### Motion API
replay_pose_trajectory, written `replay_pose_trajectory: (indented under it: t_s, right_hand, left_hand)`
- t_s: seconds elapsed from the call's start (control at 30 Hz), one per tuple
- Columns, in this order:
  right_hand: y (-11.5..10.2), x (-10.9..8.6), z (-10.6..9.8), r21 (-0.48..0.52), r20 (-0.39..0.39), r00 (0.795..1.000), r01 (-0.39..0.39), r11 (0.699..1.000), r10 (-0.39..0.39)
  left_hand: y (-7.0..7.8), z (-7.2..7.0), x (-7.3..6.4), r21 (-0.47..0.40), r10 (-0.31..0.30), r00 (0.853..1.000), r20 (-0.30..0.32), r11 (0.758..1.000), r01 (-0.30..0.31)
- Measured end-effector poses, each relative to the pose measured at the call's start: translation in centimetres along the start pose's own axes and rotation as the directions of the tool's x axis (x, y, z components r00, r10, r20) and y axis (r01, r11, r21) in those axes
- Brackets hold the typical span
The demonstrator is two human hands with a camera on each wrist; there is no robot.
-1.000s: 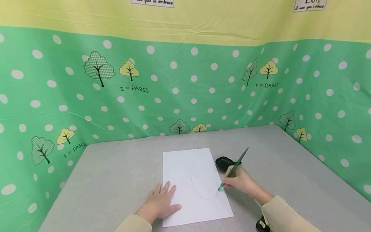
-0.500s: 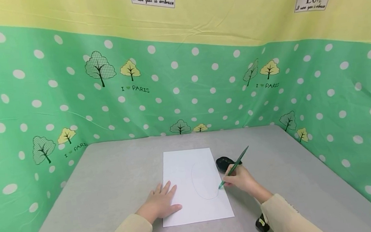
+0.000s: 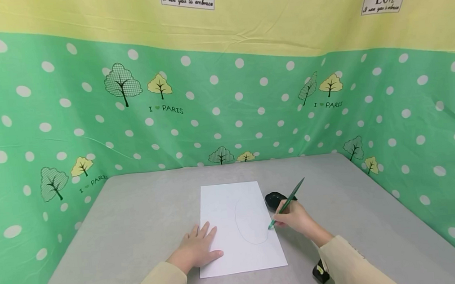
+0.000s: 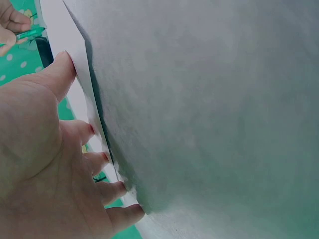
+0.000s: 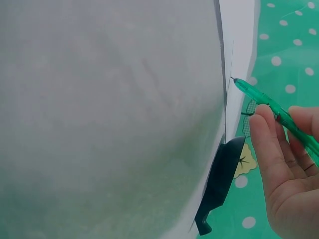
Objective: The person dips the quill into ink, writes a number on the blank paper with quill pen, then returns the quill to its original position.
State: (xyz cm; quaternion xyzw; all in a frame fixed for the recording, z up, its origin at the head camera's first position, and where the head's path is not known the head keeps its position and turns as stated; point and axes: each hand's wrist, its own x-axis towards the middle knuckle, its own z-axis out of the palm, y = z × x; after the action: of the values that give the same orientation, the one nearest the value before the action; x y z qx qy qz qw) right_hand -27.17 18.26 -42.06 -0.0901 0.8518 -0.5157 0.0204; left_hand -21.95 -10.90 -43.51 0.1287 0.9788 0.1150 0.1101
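Observation:
A white sheet of paper (image 3: pixel 238 263) lies on the grey table, bearing a thin U-shaped pencil-thin curve (image 3: pixel 236 222) on its right half. My left hand (image 3: pixel 196 248) rests flat on the sheet's left edge with fingers spread; the left wrist view shows its fingertips (image 4: pixel 132 211) along the paper's edge. Between thumb and fingers, my right hand (image 3: pixel 297 220) pinches a green pen (image 3: pixel 293 195), slanted up to the right. In the right wrist view the green pen (image 5: pixel 251 92) has its dark tip at the paper, where the curve's right side ends.
A small black dish (image 3: pixel 274 199) with a short handle sits just right of the paper, partly behind the right hand. Beside the right sleeve is a small black object (image 3: pixel 320 272) with a yellowish mark. A green dotted curtain (image 3: pixel 216 111) encloses the table (image 3: pixel 147 203).
The pen tip has crept upward along the paper's right side, and the curve's right end reaches higher. The right hand shifted slightly with it; the left hand stays in place.

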Motion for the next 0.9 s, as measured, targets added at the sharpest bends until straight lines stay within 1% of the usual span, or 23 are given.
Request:
replay_pose_trajectory:
  t_s: [0.57,0.9]
  right_hand:
    - [-0.3,0.6,0.0,0.002,-0.034,0.999,-0.029,1.000,0.029]
    - [0.0,1.2,0.2,0.003,-0.056,0.998,-0.036,0.999,0.037]
  left_hand:
    - [0.1,-0.4,-0.2,0.003,0.002,1.000,0.001,1.000,-0.002]
    - [0.3,-0.7,-0.5,0.002,0.006,1.000,0.007,1.000,-0.006]
